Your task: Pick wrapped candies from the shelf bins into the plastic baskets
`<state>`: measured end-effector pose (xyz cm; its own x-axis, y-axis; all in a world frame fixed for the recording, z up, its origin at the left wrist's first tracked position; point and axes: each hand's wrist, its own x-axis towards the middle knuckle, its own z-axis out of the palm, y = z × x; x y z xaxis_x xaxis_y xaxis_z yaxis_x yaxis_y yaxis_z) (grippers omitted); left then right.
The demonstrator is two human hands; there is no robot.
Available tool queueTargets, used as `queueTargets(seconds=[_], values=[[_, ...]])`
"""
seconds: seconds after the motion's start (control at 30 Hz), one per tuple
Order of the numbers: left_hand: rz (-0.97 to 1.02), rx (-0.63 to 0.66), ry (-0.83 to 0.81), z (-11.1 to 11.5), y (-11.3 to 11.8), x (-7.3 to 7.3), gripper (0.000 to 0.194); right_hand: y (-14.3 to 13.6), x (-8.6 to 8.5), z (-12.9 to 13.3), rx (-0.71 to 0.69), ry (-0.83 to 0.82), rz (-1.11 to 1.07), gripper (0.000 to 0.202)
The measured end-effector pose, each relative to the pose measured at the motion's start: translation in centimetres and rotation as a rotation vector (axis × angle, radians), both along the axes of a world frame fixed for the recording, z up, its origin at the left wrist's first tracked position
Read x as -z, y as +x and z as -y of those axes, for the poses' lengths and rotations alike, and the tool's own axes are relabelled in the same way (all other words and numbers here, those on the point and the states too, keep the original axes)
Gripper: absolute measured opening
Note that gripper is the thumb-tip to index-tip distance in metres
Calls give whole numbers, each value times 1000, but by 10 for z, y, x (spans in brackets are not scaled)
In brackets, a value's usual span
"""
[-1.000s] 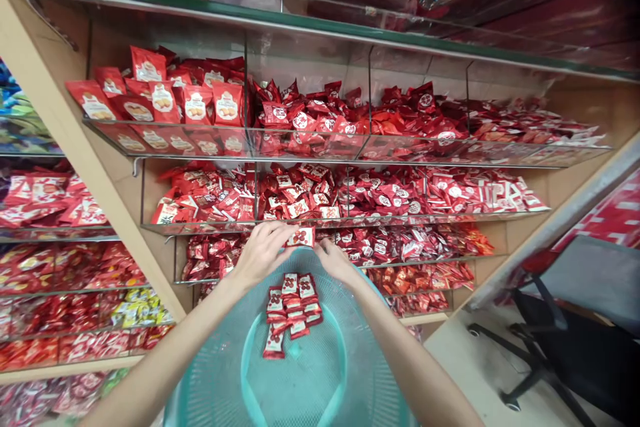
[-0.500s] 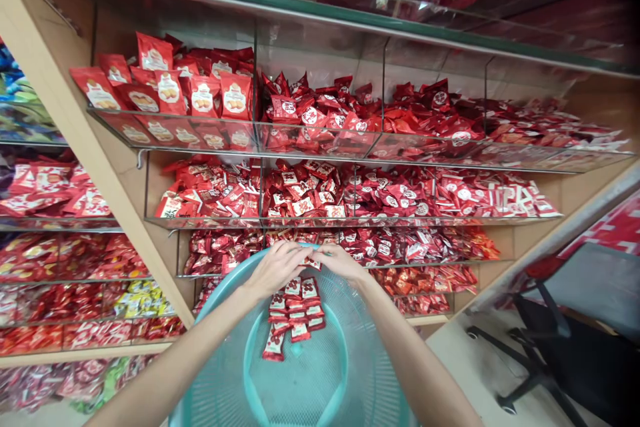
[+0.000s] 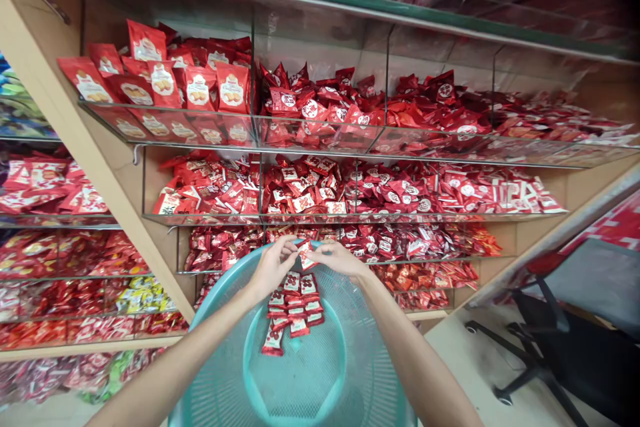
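Over the far rim of a teal mesh basket (image 3: 295,383), my left hand (image 3: 273,268) and my right hand (image 3: 340,259) face each other. Between their fingertips is a small red-and-white packet (image 3: 306,255), pinched from both sides. Several similar red-and-white packets (image 3: 295,303) lie grouped in the far part of the basket, below my hands. One of them (image 3: 273,339) sits at an angle at the near left of the group.
Clear-fronted shelves (image 3: 370,220) full of red packets stand behind the basket. More packets fill a rack at the left (image 3: 43,250). A black office chair (image 3: 575,347) is at the right on the pale floor.
The packet between my hands now shows its face, where before my fingers mostly covered it. My left hand has shifted slightly left. The view has tilted a little.
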<state>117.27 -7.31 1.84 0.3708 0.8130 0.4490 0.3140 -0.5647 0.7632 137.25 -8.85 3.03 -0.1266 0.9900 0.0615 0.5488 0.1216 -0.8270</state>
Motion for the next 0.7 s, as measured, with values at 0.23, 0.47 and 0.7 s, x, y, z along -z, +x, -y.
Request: queueTargets(seconds=[0.23,0.47,0.7], values=[[218,-55,-329,7,3,2,27,-4,-3,1,-9,-2,0,38],[456,5,-761,17,15,-7,39,-3,-3,2,9,2,20,37],[486,44,-771,20,21,-7,34,-1,-5,8,23,4,45,44]])
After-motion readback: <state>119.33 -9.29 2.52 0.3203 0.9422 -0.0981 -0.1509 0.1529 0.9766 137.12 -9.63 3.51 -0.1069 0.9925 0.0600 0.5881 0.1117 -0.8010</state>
